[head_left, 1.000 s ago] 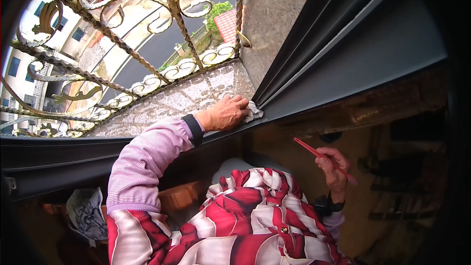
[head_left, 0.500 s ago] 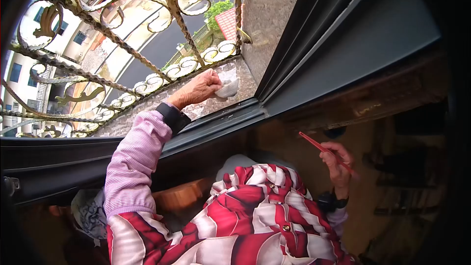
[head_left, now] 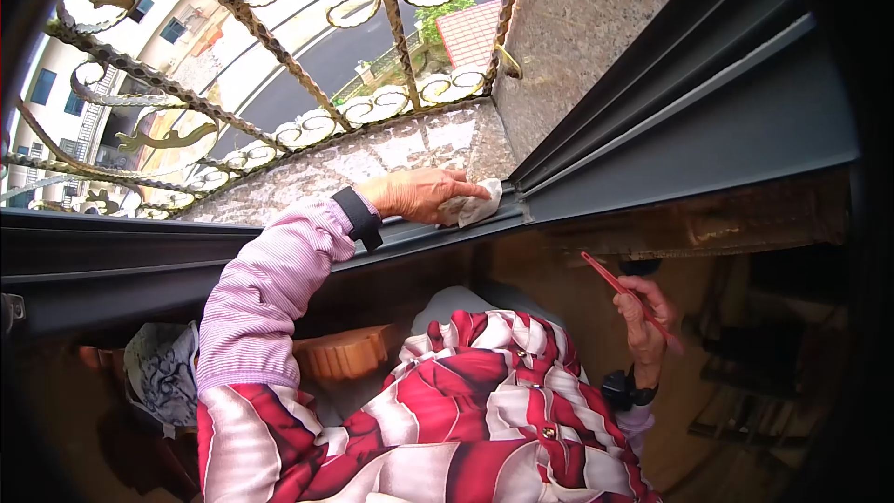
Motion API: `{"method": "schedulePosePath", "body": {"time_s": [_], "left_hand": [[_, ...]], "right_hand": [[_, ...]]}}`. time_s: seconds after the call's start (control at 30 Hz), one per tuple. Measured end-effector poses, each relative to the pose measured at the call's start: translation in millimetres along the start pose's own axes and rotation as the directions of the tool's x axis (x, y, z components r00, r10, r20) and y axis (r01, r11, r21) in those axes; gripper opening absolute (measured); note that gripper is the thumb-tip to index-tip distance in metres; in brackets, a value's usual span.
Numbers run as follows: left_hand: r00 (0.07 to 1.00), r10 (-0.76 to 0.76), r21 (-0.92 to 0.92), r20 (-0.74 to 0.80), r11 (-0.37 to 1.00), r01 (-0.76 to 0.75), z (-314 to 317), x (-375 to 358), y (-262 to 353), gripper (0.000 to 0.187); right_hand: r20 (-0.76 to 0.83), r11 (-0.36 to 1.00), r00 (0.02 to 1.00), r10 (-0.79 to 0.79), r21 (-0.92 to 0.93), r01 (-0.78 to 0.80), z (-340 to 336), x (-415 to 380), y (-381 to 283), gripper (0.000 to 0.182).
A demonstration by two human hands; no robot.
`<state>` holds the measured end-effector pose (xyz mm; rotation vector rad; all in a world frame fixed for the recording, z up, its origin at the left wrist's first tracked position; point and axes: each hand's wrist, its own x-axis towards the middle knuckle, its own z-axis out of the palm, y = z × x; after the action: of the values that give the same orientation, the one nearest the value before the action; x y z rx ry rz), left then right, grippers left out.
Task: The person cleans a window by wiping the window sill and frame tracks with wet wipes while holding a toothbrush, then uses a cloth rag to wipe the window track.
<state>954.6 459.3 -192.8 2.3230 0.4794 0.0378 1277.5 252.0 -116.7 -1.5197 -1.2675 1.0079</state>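
My left hand is closed on a crumpled whitish cloth or tissue, which touches the dark window track close to its right corner. Lower right, my right hand holds a thin red stick-like tool, its tip pointing up and to the left. That hand is away from the frame, beside the red and white patterned garment.
A speckled stone sill lies beyond the track, bordered by a twisted metal grille. The dark window frame runs up to the right. A wooden object and a patterned grey cloth are at lower left.
My left hand has moved from the stone sill down and right onto the window track, with the cloth in it. The view has shifted slightly; my right hand still holds the red tool.
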Motion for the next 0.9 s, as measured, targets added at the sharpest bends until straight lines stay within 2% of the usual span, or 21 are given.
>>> {"method": "schedulePosePath", "body": {"time_s": [0.03,0.13,0.17,0.27,0.3,0.4,0.43,0.57,0.7,0.8,0.83,0.9], "left_hand": [[1.0,-0.014,0.009,-0.003,1.0,0.014,-1.5,2.1,3.5,0.056],[0.986,-0.141,0.315,0.089,0.943,0.107,-6.4,8.7,20.8,0.048],[0.996,-0.084,0.354,0.023,0.933,0.07,5.8,11.1,13.4,0.037],[0.998,0.066,0.454,0.007,0.889,-0.062,13.2,19.0,-6.2,0.03],[0.997,0.075,0.433,0.013,0.898,-0.073,15.6,22.3,-11.9,0.029],[0.988,0.036,0.481,0.148,0.871,-0.104,4.4,39.8,-4.5,0.023],[0.981,0.087,0.502,0.172,0.849,-0.163,1.8,43.7,-4.9,0.018],[0.964,0.108,0.638,0.243,0.73,-0.243,10.2,59.9,-12.9,0.012],[0.979,0.12,0.664,0.166,0.721,-0.2,16.0,63.0,-6.8,0.01],[0.995,0.053,0.617,0.088,0.781,-0.096,26.4,66.8,-8.8,0.013],[0.995,0.063,0.584,0.078,0.806,-0.097,24.5,65.6,-8.1,0.02],[0.99,0.067,0.43,-0.127,0.903,-0.007,21.1,58.0,-7.3,0.025]], "right_hand": [[-0.001,1.0,1.0,0.008,0.004,-0.008,0.7,1.0,0.3,0.017],[0.022,0.999,1.0,-0.017,-0.037,0.018,4.3,4.7,0.1,0.017],[0.025,0.998,0.999,-0.021,-0.054,0.022,4.6,5.3,-0.5,0.017],[0.016,0.995,1.0,-0.016,-0.094,0.018,3.9,5.3,-1.3,0.017],[0.007,0.995,1.0,-0.002,-0.099,0.003,3.5,4.5,-1.0,0.017],[-0.018,0.993,1.0,0.017,-0.116,-0.019,2.7,3.4,-3.1,0.017],[-0.025,0.992,0.999,0.021,-0.12,-0.023,3.2,2.6,-3.6,0.017],[-0.04,0.987,0.999,-0.019,-0.161,0.013,2.1,1.5,3.5,0.018],[-0.028,0.975,0.999,-0.022,-0.221,0.015,3.8,2.1,1.1,0.02],[0.01,0.976,1.0,-0.014,-0.219,0.015,8.7,3.7,-5.9,0.02],[0.028,0.977,0.999,-0.015,-0.211,0.021,10.7,5.5,-6.9,0.02],[0.019,0.982,0.998,-0.054,-0.182,0.056,14.7,8.1,-5.3,0.019]]}}
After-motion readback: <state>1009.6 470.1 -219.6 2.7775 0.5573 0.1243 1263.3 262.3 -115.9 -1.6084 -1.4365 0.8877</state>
